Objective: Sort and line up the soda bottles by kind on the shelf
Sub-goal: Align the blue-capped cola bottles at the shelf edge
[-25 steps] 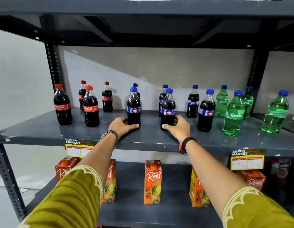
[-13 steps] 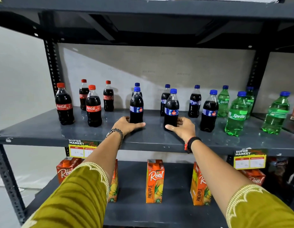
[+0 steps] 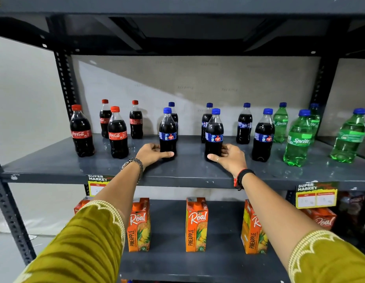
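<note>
Both hands (image 3: 152,153) (image 3: 230,157) regripped two of six blue-capped cola bottles (image 3: 167,132).

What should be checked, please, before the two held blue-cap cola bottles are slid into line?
1. Left hand wraps the base of the left blue-cap bottle: ok.
2. Right hand grips the right blue-cap bottle: ok.
3. Both bottles upright on the shelf: ok.
4. Clear of the Coca-Cola bottle on the left: ok.
5. Caps tight: cannot tell.
</note>
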A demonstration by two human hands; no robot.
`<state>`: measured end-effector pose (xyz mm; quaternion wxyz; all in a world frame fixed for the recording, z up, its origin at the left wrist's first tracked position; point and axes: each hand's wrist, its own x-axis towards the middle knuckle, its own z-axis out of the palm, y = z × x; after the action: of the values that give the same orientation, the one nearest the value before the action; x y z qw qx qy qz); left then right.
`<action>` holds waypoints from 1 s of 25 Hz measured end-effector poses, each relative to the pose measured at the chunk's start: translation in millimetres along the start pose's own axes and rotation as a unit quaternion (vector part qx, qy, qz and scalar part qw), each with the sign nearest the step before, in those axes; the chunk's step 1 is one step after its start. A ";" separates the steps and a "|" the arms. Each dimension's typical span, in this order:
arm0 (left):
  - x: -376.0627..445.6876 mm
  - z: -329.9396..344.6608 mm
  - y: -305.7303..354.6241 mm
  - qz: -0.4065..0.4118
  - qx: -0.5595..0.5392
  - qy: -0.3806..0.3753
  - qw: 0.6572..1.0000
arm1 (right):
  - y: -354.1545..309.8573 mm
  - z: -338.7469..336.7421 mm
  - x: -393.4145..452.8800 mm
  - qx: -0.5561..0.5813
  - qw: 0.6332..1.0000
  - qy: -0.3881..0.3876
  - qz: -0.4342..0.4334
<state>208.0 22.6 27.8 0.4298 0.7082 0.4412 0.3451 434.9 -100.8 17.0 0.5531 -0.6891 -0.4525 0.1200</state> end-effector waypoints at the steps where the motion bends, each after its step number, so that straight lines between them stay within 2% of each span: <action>1: -1.2 -0.6 -0.3 0.003 -0.008 -0.003 1.000 | 0.4 0.2 0.5 0.002 1.000 -0.003 0.001; 13: -6.4 2.5 -0.8 0.036 -0.031 -0.011 0.999 | 2.7 2.8 4.8 -0.060 0.998 -0.029 -0.007; 25: 0.1 -1.2 -8.4 0.058 -0.011 -0.029 0.998 | -1.8 6.1 6.9 -0.104 0.994 -0.021 0.004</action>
<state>204.3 25.2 20.6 0.4299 0.7372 0.3830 0.3537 433.8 -91.7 18.6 0.4684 -0.7419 -0.4715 0.0889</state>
